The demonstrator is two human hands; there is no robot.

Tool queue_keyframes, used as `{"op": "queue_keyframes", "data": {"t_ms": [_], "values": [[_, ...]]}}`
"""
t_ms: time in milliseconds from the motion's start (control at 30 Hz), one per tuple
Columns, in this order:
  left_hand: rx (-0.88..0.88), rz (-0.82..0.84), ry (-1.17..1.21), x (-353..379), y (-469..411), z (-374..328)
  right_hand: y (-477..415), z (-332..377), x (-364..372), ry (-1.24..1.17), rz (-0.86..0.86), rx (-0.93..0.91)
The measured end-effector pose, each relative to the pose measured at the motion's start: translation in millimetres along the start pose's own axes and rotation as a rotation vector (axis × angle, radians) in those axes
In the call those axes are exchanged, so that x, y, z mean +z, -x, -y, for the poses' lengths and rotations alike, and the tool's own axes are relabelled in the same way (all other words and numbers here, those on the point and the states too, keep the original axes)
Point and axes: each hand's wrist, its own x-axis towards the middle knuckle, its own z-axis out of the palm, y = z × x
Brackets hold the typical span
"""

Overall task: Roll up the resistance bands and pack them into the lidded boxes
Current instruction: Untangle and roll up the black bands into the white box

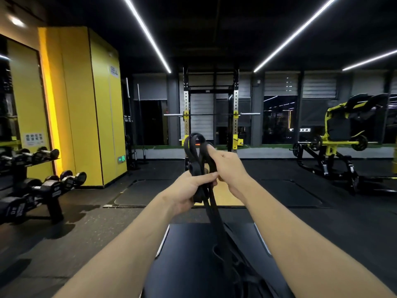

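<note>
Black rubber strap, the resistance band (pixel 195 169), was seen gathered into a few loose loops and held up between both hands, above the far end of a dark padded surface (pixel 189 254). The left grip (pixel 189 187) was closed round the bunched middle of the loops, with fingers and thumb curled about it. The right grip (pixel 231 168) was closed on the neighbouring strand, with the forefinger laid out along the upper loop (as if a fresh turn were being guided over). Two strands of the same band were let hang from the hands down to the surface, where they were lost among dark shapes that could not be told apart with any certainty; further bands may have been lying there. The rolling was therefore judged to be only partly done: a short part was coiled, and a long tail was left to be wound in. No lidded box was to be found in view, so the packing was judged to be wholly outstanding. Beyond the hands a squat rack (pixel 235 108) was to be seen, and to the left a dumbbell rack (pixel 55 209) beside a yellow pillar (pixel 86 104).
</note>
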Motion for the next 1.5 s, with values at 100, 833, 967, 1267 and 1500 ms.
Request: {"op": "queue_keyframes", "data": {"t_ms": [100,833,967,1267,1500], "values": [[0.090,-0.064,0.093,-7,-4,-10,-1,-8,-4,-0.300,0.141,-0.020],[0.194,-0.260,0.804,-29,-15,-50,28,-115,-33,0.669,0.589,0.412],[0.166,-0.333,0.368,-51,-14,-36,24,-113,-41,0.205,0.271,0.352],[0.035,-0.062,-0.134,-35,6,21,-7,-38,-24,-0.684,0.212,0.117],[0.007,-0.007,-0.199,-14,2,39,4,-27,7,-0.840,0.328,0.099]]}}
